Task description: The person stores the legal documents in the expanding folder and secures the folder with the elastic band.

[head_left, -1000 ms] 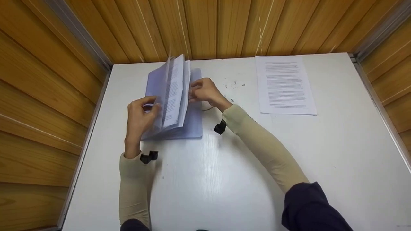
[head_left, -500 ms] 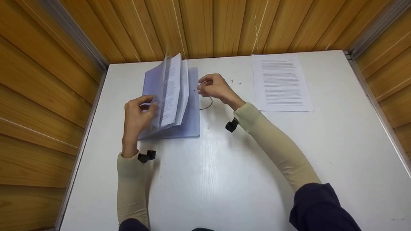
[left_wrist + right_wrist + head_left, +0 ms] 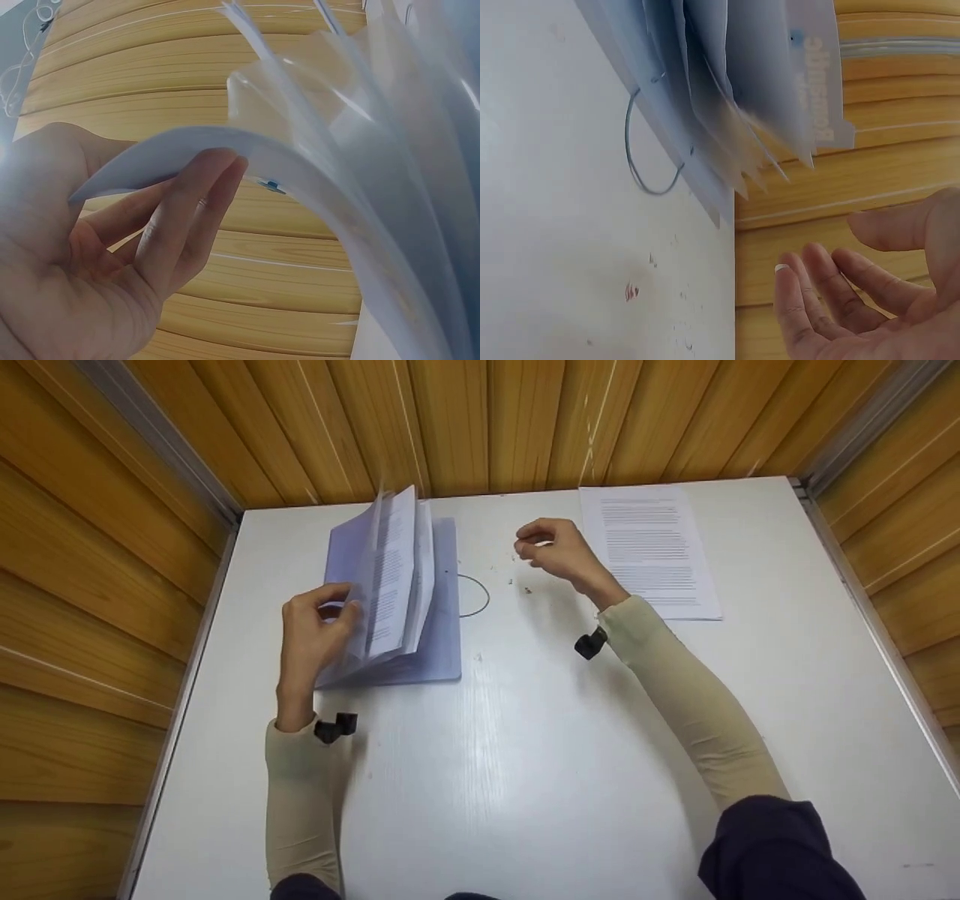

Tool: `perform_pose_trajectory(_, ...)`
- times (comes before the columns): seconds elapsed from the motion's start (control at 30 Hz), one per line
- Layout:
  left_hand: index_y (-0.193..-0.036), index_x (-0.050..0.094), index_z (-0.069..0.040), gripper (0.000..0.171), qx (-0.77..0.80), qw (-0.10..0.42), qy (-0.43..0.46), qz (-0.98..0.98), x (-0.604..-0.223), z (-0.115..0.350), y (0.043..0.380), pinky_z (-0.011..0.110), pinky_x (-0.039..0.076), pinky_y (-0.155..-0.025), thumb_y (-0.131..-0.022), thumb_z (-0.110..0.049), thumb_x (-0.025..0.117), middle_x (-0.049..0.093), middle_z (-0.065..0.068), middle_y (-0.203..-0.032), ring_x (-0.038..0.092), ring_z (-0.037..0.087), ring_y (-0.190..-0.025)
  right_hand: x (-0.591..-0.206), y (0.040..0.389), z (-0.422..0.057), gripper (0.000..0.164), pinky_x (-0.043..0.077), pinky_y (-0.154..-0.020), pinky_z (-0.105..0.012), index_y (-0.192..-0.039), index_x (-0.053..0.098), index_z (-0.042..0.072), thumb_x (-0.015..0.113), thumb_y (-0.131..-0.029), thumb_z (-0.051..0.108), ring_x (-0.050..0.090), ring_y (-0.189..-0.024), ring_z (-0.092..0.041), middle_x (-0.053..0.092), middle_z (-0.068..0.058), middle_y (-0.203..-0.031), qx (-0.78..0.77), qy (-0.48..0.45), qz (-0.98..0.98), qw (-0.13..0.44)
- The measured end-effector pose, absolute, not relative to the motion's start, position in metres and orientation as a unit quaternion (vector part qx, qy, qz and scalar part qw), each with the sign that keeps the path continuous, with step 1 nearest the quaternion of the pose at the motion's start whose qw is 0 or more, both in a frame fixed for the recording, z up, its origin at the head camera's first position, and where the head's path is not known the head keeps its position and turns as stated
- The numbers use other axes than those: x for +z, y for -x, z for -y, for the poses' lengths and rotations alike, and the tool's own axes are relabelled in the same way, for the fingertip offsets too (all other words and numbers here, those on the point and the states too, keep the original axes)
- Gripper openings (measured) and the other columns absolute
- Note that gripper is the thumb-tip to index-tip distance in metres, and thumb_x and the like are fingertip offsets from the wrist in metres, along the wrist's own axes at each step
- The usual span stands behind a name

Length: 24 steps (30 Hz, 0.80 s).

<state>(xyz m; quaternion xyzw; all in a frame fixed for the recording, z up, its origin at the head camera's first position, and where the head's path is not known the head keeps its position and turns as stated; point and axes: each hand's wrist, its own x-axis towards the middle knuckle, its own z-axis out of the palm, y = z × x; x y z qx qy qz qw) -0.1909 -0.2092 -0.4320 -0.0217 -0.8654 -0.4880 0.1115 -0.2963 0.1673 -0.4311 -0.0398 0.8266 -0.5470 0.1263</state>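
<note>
A pale blue plastic folder stands half spread at the left of the table, its clear sleeves fanned up with printed sheets inside. My left hand grips the folder's raised front cover; in the left wrist view that cover bends between thumb and fingers. A thin elastic cord loops out from the folder's right edge. Over the table, between the folder and a stack of printed paper, my right hand hovers with loosely curled fingers. Nothing lies in it in the right wrist view.
The white table carries small dark marks near the right hand. Wood-patterned walls close off the back and both sides. The paper stack lies flat at the back right, partly behind the right wrist.
My right hand has left the folder's right edge and moved right, toward the paper stack. The elastic cord shows more fully. My left hand keeps its grip on the cover.
</note>
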Motion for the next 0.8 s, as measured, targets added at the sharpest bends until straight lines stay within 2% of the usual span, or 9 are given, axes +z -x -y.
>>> perform_pose_trajectory(0.2, -0.120, 0.078, 0.006, 0.029, -0.500, 0.112, 0.025, 0.858, -0.431, 0.208, 0.189, 0.016, 0.057, -0.075, -0.094, -0.004, 0.069, 0.079, 0.021, -0.115, 0.077, 0.034, -0.091, -0.432, 0.300, -0.214, 0.035, 0.058, -0.103, -0.038, -0.136, 0.065, 0.000, 0.066, -0.105, 0.016, 0.069, -0.112, -0.021, 0.067, -0.013, -0.127, -0.547, 0.001, -0.832, 0.095)
perform_pose_trajectory(0.47, -0.120, 0.078, 0.004, 0.029, -0.499, 0.106, 0.018, 0.860, -0.430, 0.208, 0.186, 0.013, 0.055, -0.073, -0.094, -0.004, 0.069, 0.079, 0.020, -0.115, 0.077, 0.033, -0.090, -0.435, 0.302, -0.260, 0.040, 0.055, -0.094, -0.027, -0.139, 0.066, 0.006, 0.068, -0.103, 0.024, 0.064, -0.109, -0.016, 0.065, -0.008, -0.129, -0.501, -0.048, -0.862, 0.064)
perform_pose_trajectory(0.6, -0.119, 0.079, 0.003, 0.028, -0.498, 0.107, 0.019, 0.860, -0.431, 0.207, 0.186, 0.015, 0.056, -0.073, -0.094, -0.004, 0.069, 0.079, 0.020, -0.114, 0.077, 0.033, -0.090, -0.437, 0.301, -0.279, 0.042, 0.052, -0.094, -0.029, -0.139, 0.066, 0.009, 0.069, -0.102, 0.029, 0.064, -0.116, -0.021, 0.066, -0.008, -0.132, -0.473, -0.064, -0.877, 0.051)
perform_pose_trajectory(0.8, -0.119, 0.079, 0.004, 0.029, -0.496, 0.108, 0.021, 0.862, -0.432, 0.207, 0.186, 0.017, 0.057, -0.075, -0.094, -0.005, 0.069, 0.079, 0.020, -0.115, 0.078, 0.033, -0.091, -0.440, 0.303, -0.305, 0.050, 0.053, -0.099, -0.034, -0.142, 0.063, 0.007, 0.070, -0.101, 0.034, 0.064, -0.126, -0.029, 0.065, -0.012, -0.136, -0.429, -0.078, -0.899, 0.037)
